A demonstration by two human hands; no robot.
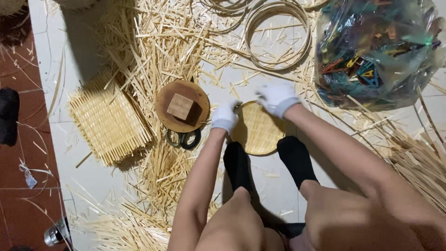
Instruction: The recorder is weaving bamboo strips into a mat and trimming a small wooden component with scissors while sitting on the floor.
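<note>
Both gloved hands on round woven bamboo disc

Down on the tiled floor, the round flat woven bamboo disc (260, 132) lies pinned under two black-socked feet (265, 162). White-gloved left hand (225, 116) grips its left rim, fingers curled. White-gloved right hand (277, 98) presses the top edge, fingers bent over it. Beside: round brown wooden board (182, 106) with a block, green-handled scissors (183, 138), loose bamboo splints (158, 42).

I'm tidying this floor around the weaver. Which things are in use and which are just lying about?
In use: round woven tray, left hand, right hand.

Lying about: scissors, wooden disc with block, square woven mat, hoops, bag of clips.
</note>
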